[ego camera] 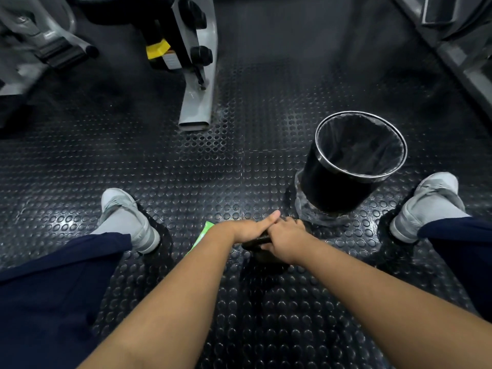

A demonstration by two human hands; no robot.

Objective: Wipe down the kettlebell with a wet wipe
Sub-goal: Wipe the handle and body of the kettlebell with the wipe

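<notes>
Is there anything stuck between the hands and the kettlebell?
No, nothing visible. The left hand and right hand both grip the handle of the kettlebell and touch each other. The green pack lies just to their left, and the bin stands beyond them to the right. Neither is in between.

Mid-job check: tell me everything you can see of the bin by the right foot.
The bin is a round black tub with a shiny metal rim, lined with a thin clear bag that folds over the rim and bunches round the base. Nothing shows inside it. It stands on the studded rubber floor, left of the right shoe. The right hand, gripping the kettlebell, is close to its base.
</notes>
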